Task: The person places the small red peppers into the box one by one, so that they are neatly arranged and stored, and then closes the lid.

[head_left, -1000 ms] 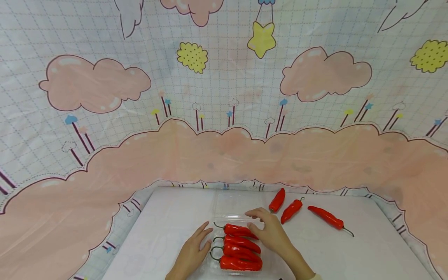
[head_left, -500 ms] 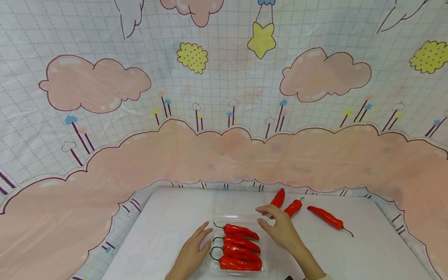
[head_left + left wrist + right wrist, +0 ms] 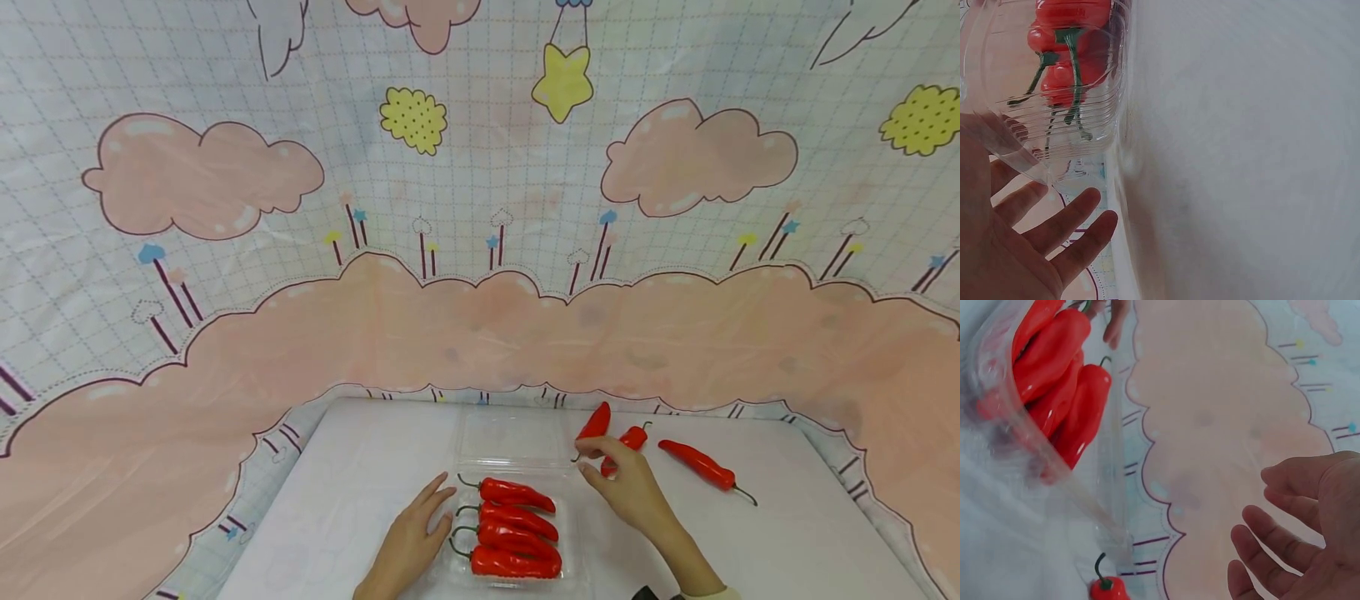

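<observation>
Several red chili peppers (image 3: 517,562) lie side by side in a clear plastic clamshell box (image 3: 572,533), green stems pointing left. My left hand (image 3: 408,537) rests at the box's left side, fingers spread and holding nothing. In the left wrist view its fingers (image 3: 1063,228) are beside the box's ribbed wall (image 3: 1094,134). My right hand (image 3: 633,492) hovers right of the box, fingers loosely bent and nothing in them. Its fingertips overlap the lower end of a loose chili pepper (image 3: 597,419) and partly cover a second pepper (image 3: 636,437). The right wrist view shows one loose pepper's stem end (image 3: 1109,587).
The box's clear lid (image 3: 510,437) lies folded back behind it. A third loose pepper (image 3: 697,465) lies farther right on the white table (image 3: 787,533). Behind the table hangs a cloud-patterned cloth (image 3: 480,333).
My right hand has let go of the top pepper in the box and moved right, toward the loose peppers. The left hand has stayed in place.
</observation>
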{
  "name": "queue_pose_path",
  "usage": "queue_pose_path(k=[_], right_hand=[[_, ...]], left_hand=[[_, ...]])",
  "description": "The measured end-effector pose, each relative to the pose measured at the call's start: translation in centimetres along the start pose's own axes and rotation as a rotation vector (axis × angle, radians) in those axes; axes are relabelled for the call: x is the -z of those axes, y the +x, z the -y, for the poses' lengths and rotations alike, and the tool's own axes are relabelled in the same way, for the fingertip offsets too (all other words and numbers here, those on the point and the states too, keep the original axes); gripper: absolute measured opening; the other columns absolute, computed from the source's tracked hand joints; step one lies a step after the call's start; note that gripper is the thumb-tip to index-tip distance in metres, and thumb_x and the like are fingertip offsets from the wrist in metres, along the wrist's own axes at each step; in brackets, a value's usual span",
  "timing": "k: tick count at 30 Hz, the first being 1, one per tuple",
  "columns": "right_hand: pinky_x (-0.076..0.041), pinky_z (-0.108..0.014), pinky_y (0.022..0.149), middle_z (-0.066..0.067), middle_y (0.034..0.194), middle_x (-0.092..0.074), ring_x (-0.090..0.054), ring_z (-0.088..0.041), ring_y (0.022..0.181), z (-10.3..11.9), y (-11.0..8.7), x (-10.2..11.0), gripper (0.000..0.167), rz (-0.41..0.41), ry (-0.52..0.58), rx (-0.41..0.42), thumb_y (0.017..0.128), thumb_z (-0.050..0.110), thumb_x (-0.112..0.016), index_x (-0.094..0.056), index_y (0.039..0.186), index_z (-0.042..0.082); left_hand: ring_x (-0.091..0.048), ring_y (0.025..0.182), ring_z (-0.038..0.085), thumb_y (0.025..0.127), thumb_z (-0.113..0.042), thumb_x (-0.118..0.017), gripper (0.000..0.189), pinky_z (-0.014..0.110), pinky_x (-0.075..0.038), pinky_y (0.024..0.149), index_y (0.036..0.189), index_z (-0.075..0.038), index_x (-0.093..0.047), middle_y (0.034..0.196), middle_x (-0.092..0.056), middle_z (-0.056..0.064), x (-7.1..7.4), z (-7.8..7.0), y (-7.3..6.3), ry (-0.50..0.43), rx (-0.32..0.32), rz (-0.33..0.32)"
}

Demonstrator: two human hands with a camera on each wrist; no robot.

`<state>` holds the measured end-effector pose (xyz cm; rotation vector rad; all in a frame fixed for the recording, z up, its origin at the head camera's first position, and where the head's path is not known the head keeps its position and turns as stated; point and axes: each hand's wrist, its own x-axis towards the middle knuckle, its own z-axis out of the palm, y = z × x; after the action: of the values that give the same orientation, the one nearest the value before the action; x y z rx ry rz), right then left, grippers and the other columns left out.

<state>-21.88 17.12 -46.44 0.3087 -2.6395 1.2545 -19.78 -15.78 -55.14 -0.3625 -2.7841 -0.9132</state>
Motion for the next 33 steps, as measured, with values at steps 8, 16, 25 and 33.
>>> queue_pose_path(k=[8,16,25,33], right_hand=[[-0.057,-0.037,0.087,0.002,0.105,-0.071,-0.063,-0.017,0.098,-2.2,-0.1,1.4,0.031,0.004,-0.039,-0.058,0.088,0.011,-0.071,-0.069,0.118,0.018],[-0.055,-0.028,0.085,-0.005,0.113,-0.071,-0.063,-0.022,0.104,-4.6,-0.3,3.5,0.031,-0.040,-0.074,-0.084,0.091,0.014,-0.068,-0.067,0.122,0.011],[-0.056,-0.038,0.090,-0.013,0.124,-0.067,-0.062,-0.028,0.109,-6.5,-0.7,5.0,0.035,-0.025,-0.135,-0.154,0.093,0.017,-0.066,-0.063,0.126,0.007],[-0.055,-0.027,0.082,-0.013,0.114,-0.071,-0.064,-0.026,0.102,-8.0,-0.9,6.1,0.033,-0.049,-0.188,-0.129,0.092,0.014,-0.067,-0.065,0.124,0.006]], left_hand=[[-0.059,0.126,0.026,0.092,-0.017,-0.064,0.037,0.049,-0.051,0.100,0.129,-0.014,-0.063,0.149,-0.050,0.003,0.0,0.0,0.0,0.002,-0.024,-0.030],[-0.060,0.125,0.025,0.091,-0.016,-0.065,0.037,0.048,-0.052,0.099,0.128,-0.013,-0.064,0.148,-0.052,0.003,-0.1,0.1,-0.1,0.006,-0.041,-0.052],[-0.060,0.125,0.026,0.092,-0.017,-0.064,0.037,0.049,-0.052,0.099,0.129,-0.014,-0.064,0.149,-0.051,0.003,-0.2,0.1,-0.1,0.010,-0.032,-0.038],[-0.059,0.126,0.026,0.092,-0.017,-0.064,0.037,0.049,-0.051,0.100,0.129,-0.013,-0.063,0.149,-0.051,0.003,-0.1,0.1,-0.1,-0.001,-0.025,-0.030]])
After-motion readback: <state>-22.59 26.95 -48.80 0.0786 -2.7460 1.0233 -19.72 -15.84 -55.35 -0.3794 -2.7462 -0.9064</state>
